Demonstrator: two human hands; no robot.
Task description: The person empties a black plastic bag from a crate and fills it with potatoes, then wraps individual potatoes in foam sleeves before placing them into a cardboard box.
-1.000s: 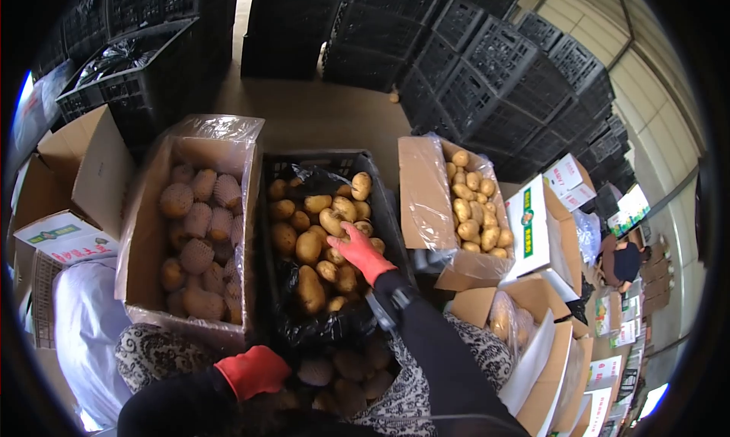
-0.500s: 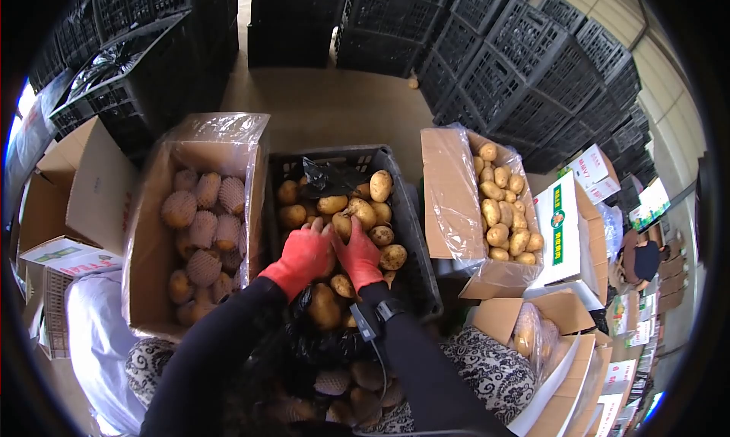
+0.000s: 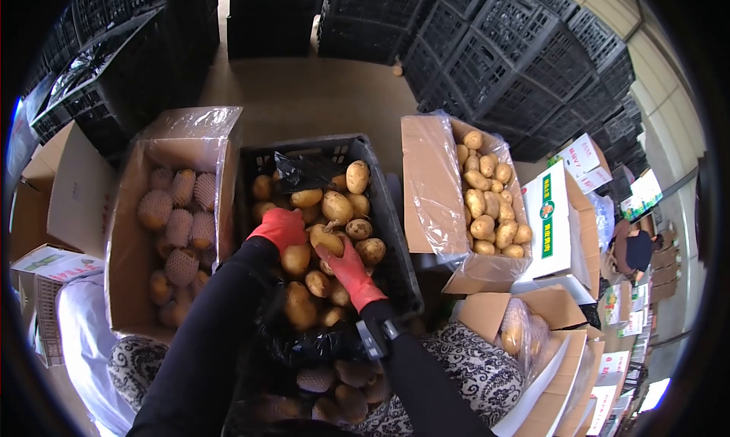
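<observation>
Both of my hands wear red gloves and work over a black plastic crate (image 3: 407,266) of loose potatoes, lined with black plastic. My right hand (image 3: 351,276) is closed on a yellow potato (image 3: 325,241), thumb and fingers on its sides, just above the heap. To the left, my left hand (image 3: 280,228) reaches down among the potatoes beside a larger potato (image 3: 295,260); its fingertips are hidden. A round potato (image 3: 337,206) with some dirt lies beyond the right hand. Black plastic film (image 3: 300,172) covers part of the far end.
Left of the crate stands a carton (image 3: 125,232) of potatoes in foam nets (image 3: 181,228). At right is a plastic-lined carton (image 3: 433,186) of bare potatoes. Stacked black crates (image 3: 502,64) line the back. Foam-netted potatoes (image 3: 342,399) lie near my lap; a person (image 3: 635,251) is far right.
My hands were close together over the potatoes and have moved apart. The left went left and up; the right now grips a potato. The whole view shifted slightly.
</observation>
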